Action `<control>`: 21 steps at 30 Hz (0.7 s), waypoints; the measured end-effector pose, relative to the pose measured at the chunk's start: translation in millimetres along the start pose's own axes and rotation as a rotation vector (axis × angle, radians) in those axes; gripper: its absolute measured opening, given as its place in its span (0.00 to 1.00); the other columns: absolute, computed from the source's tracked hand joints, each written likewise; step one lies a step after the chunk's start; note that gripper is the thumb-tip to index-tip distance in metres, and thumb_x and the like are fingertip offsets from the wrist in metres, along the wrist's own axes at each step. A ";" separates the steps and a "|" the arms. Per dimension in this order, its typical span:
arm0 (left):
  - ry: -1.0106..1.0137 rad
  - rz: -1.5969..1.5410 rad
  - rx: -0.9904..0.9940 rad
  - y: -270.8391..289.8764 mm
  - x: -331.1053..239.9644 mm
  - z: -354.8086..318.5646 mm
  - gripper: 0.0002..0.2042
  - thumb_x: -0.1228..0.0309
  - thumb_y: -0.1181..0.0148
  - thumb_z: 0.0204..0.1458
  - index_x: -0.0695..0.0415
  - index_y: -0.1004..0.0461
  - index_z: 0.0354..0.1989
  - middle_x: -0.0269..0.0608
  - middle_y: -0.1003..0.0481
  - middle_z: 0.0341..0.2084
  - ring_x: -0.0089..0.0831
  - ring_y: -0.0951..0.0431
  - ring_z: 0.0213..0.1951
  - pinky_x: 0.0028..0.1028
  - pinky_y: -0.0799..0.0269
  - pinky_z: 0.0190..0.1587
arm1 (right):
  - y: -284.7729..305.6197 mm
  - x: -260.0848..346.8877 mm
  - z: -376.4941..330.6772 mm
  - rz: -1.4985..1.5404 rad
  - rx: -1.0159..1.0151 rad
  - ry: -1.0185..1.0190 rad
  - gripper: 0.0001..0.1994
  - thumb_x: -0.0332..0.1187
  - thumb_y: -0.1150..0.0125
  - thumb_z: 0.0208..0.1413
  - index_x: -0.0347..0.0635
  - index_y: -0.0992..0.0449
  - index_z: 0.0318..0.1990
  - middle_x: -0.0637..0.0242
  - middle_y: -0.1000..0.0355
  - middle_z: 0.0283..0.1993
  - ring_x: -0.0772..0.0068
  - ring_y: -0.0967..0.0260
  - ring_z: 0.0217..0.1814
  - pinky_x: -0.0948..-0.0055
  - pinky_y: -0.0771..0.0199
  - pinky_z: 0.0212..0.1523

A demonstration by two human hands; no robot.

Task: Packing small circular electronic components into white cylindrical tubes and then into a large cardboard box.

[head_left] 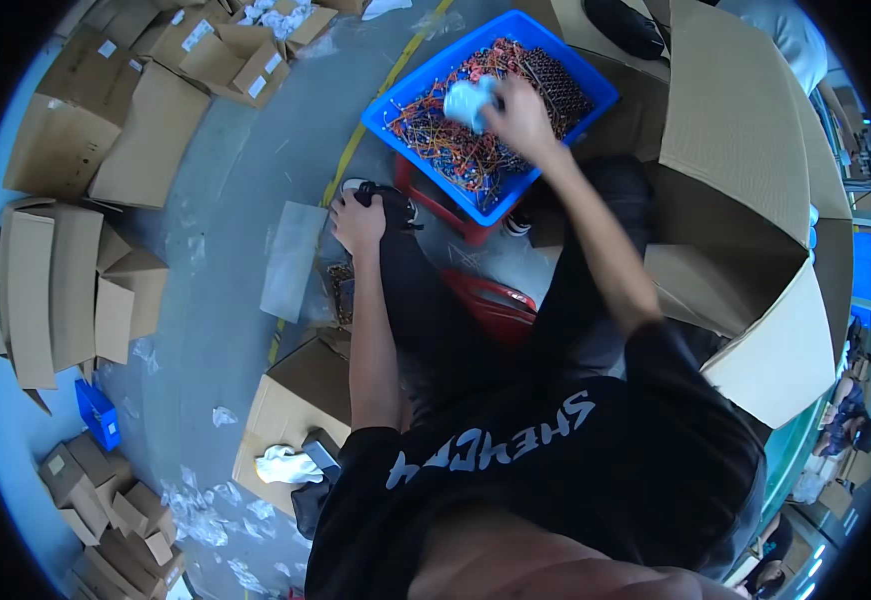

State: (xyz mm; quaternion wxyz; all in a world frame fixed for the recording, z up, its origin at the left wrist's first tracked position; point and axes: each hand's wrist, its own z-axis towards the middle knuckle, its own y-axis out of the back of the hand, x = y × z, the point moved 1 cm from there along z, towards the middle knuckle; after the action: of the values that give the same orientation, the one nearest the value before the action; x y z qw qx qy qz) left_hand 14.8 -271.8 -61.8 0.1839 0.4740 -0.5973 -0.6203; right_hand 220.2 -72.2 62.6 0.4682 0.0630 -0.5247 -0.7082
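A blue tray [419, 165] stands in front of me on a red stool [468, 232]. Many thin cables [456, 150] in orange, red and dark colours lie tangled in it, with rows of small dark parts [559, 85] at its right. Over the cables, my right hand [526, 118] is closed on a pale blue-white, roundish object [468, 103]; motion blurs it, and its kind is not clear. My left hand [359, 222] rests on my left knee beside a dark shoe, fingers apart, with nothing seen in it.
Large open cardboard boxes [746, 130] rise close on my right. Another open box [286, 410] by my left side holds a white cloth [288, 465]. More cartons [66, 290] line the left, and plastic scraps [201, 515] litter the floor. A clear sheet [293, 260] lies near my left arm.
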 end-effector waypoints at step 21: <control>-0.284 -0.170 -0.445 -3.0 2.8 9.0 0.15 0.67 0.40 0.45 0.58 0.30 0.41 0.48 0.31 0.43 0.48 0.34 0.50 0.41 0.40 0.54 | 48.1 -64.0 98.2 0.368 0.265 -0.257 0.16 0.39 0.29 0.38 0.40 0.28 0.12 0.62 0.34 0.11 0.70 0.37 0.14 0.67 0.37 0.19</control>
State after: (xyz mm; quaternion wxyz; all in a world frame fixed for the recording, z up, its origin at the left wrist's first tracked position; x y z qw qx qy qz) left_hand 7.2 -268.2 -67.0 0.1451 0.3787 -0.4244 -0.8096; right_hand 227.4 41.1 118.8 0.5062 -0.0630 -0.6708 -0.5383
